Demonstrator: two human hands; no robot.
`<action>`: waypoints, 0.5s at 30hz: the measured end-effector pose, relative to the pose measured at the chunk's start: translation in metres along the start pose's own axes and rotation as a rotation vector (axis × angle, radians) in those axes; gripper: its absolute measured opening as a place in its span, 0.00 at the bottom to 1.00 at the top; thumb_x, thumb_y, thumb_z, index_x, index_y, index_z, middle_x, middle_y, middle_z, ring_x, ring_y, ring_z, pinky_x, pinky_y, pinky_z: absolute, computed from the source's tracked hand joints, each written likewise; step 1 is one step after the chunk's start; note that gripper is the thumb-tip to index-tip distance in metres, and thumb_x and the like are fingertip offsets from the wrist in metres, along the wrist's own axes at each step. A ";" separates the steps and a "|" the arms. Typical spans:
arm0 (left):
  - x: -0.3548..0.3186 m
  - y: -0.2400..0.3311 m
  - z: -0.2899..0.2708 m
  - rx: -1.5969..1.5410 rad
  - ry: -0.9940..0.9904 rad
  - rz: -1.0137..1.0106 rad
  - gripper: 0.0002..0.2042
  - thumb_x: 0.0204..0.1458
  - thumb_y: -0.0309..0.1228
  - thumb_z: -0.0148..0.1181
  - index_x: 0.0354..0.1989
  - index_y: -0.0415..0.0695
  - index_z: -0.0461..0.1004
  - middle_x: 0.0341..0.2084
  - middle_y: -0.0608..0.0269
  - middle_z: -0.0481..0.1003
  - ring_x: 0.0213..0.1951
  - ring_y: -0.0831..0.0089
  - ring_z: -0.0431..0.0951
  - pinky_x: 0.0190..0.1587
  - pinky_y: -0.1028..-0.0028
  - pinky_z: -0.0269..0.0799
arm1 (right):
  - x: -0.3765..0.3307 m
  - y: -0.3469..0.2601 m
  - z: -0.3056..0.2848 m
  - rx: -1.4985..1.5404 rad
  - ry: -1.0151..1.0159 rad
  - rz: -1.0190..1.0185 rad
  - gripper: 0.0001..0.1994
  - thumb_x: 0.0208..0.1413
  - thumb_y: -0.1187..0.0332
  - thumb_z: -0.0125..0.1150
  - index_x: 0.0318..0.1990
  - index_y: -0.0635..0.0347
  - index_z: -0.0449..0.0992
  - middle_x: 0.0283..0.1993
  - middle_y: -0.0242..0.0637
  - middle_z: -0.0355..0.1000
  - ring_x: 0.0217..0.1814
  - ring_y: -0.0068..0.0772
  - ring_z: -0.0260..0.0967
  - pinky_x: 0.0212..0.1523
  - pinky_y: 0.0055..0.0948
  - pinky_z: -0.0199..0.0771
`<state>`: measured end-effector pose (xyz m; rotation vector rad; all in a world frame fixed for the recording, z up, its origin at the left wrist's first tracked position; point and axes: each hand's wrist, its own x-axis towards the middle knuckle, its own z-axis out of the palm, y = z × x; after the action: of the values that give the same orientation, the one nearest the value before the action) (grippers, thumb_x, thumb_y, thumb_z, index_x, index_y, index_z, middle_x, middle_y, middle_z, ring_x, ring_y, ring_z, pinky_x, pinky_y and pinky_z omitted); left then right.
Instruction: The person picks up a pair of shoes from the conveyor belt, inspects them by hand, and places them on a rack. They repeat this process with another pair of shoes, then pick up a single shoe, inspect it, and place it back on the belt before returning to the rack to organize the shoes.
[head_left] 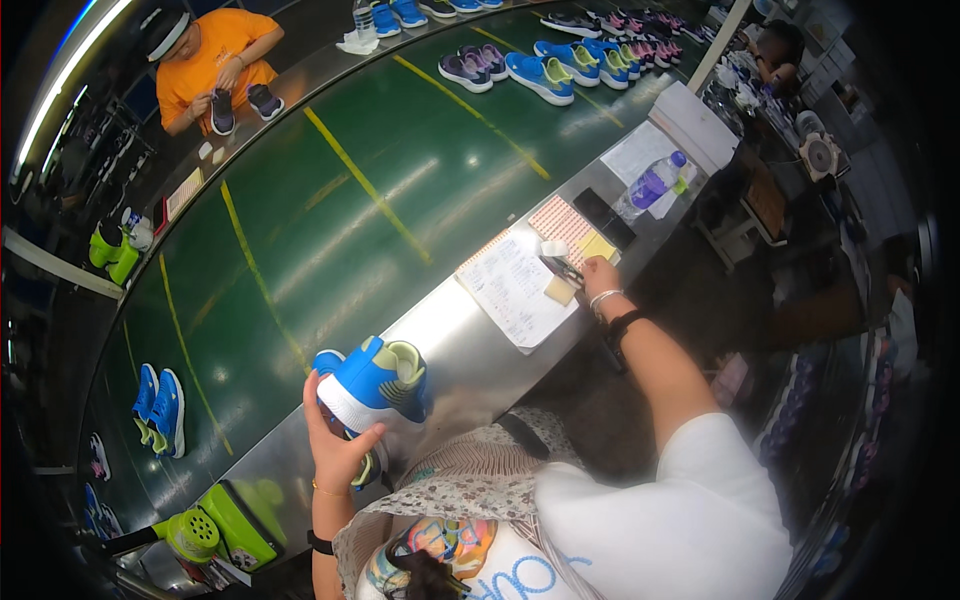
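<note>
My left hand [338, 448] grips a blue shoe [358, 385] by its white sole, thumb on one side and fingers on the other. The shoe is tilted, its pale green lining facing away from the hand. Part of a second blue shoe [327, 361] shows behind it, and more blue and green shows below my thumb. At the right, my right hand [602, 277] has its fingers curled beside a dark slim tool [566, 268]; what they pinch is partly hidden. A small tan block [559, 291] and a white piece [553, 248] lie next to it on written paper [515, 300].
A green conveyor belt [330, 240] with yellow lines carries shoes, including a blue pair [160, 405]. A bottle [655, 185] and dark phone-like slab [605, 217] lie along the metal ledge [450, 345]. A green device [235, 525] stands lower left. Across, a person in orange [215, 60] handles dark shoes.
</note>
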<state>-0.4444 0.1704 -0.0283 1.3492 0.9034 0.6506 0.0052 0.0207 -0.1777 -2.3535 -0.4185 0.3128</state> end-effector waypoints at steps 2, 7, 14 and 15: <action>0.006 0.004 0.004 0.020 0.126 0.071 0.52 0.23 0.26 0.71 0.61 0.46 0.43 0.50 0.58 0.56 0.52 0.64 0.61 0.53 0.67 0.58 | 0.011 0.007 -0.004 -0.158 0.080 -0.002 0.08 0.45 0.71 0.57 0.33 0.64 0.72 0.30 0.45 0.72 0.32 0.39 0.72 0.35 0.29 0.71; 0.028 0.018 0.023 -0.053 0.229 0.080 0.51 0.25 0.27 0.71 0.60 0.46 0.42 0.51 0.58 0.54 0.53 0.64 0.59 0.54 0.66 0.56 | 0.052 0.014 -0.012 -0.301 0.061 -0.065 0.09 0.42 0.72 0.56 0.33 0.61 0.73 0.37 0.45 0.69 0.41 0.43 0.67 0.43 0.36 0.67; 0.051 0.033 0.050 -0.089 0.415 0.035 0.46 0.29 0.22 0.67 0.59 0.46 0.44 0.52 0.55 0.54 0.54 0.63 0.58 0.55 0.65 0.54 | 0.077 -0.002 -0.011 -0.470 0.050 -0.146 0.08 0.41 0.72 0.56 0.33 0.58 0.73 0.37 0.43 0.68 0.39 0.44 0.67 0.42 0.37 0.68; 0.054 0.030 0.048 -0.070 0.446 0.045 0.45 0.30 0.21 0.66 0.59 0.46 0.44 0.52 0.55 0.53 0.54 0.63 0.57 0.55 0.65 0.54 | 0.078 -0.005 -0.008 -0.454 0.043 -0.182 0.07 0.42 0.71 0.56 0.31 0.58 0.74 0.36 0.43 0.67 0.39 0.44 0.67 0.41 0.37 0.68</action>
<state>-0.3721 0.1936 -0.0083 1.1831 1.1937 1.0336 0.0785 0.0492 -0.1772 -2.7277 -0.7417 0.0840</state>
